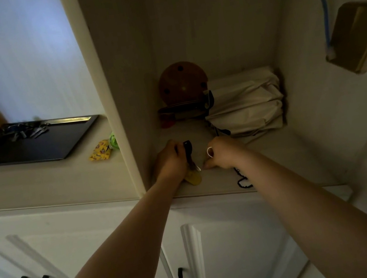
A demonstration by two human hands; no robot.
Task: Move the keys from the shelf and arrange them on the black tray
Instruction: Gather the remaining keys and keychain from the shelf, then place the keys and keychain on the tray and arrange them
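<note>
Both hands are in the shelf (267,168) nook; left hand (169,161) grips a black key (188,151) with a yellow tag (193,178); right hand (225,153) is curled, pinching a white ring (210,152); more keys (28,131) already sit on the tray (33,149) at the left.

A black-headed key with a yellow tag (190,162) stood roughly upright at the front left of the pale cabinet shelf (278,159). A cluster of grey metal keys (28,132) lay near the back of the flat rectangular black tray (33,149), which sat on the counter left of the shelf.
</note>
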